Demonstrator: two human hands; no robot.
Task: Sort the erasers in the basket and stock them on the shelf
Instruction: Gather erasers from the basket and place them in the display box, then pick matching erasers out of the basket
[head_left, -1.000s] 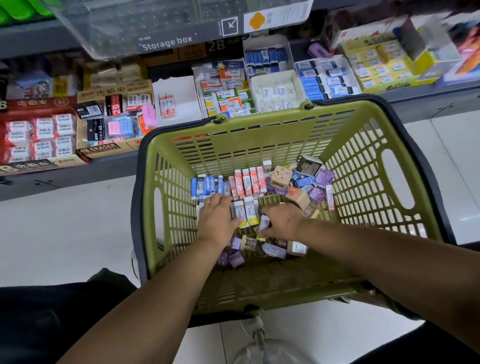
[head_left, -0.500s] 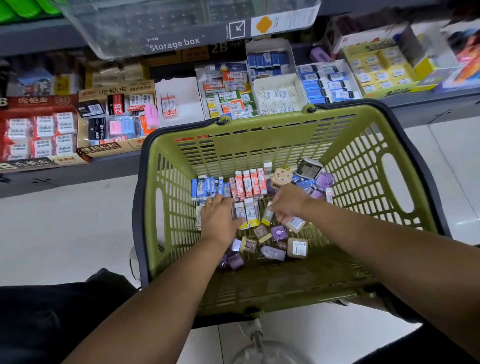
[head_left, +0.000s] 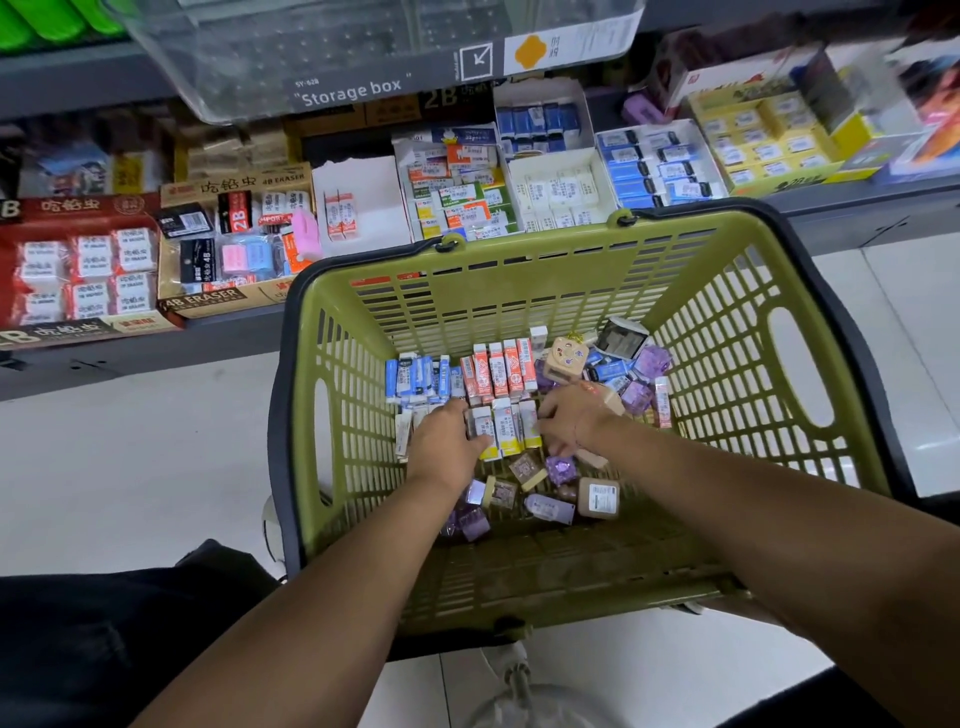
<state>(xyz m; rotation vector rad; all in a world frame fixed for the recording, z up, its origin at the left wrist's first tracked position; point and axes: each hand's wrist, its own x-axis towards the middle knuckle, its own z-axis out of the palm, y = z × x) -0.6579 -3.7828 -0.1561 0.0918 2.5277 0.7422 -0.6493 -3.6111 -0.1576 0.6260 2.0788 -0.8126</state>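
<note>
An olive-green basket (head_left: 597, 291) with a dark rim sits in front of me, with sorted erasers standing in rows on its floor. Blue-sleeved erasers (head_left: 415, 376) are at the left and orange-sleeved erasers (head_left: 498, 369) stand beside them. Yellow-and-white erasers (head_left: 511, 428) form a nearer row. My left hand (head_left: 447, 441) grips the left end of that row, thumb on top. My right hand (head_left: 571, 418) rests against its right end, fingers spread downward. Loose purple erasers (head_left: 561, 470) and brown erasers (head_left: 597, 499) lie scattered nearer me and at the right.
The low shelf (head_left: 234, 332) behind the basket holds display boxes of erasers: red 2B box (head_left: 78, 270), 4B box (head_left: 234, 244), a nearly empty white box (head_left: 358, 208), blue-sleeved box (head_left: 654, 166), yellow box (head_left: 763, 140). A clear storage box (head_left: 363, 52) overhangs above. White tiled floor surrounds the basket.
My right hand carried a yellow-and-white eraser from the loose pile to the right end of the near row and set it there. My left hand stayed on the row's left end.
</note>
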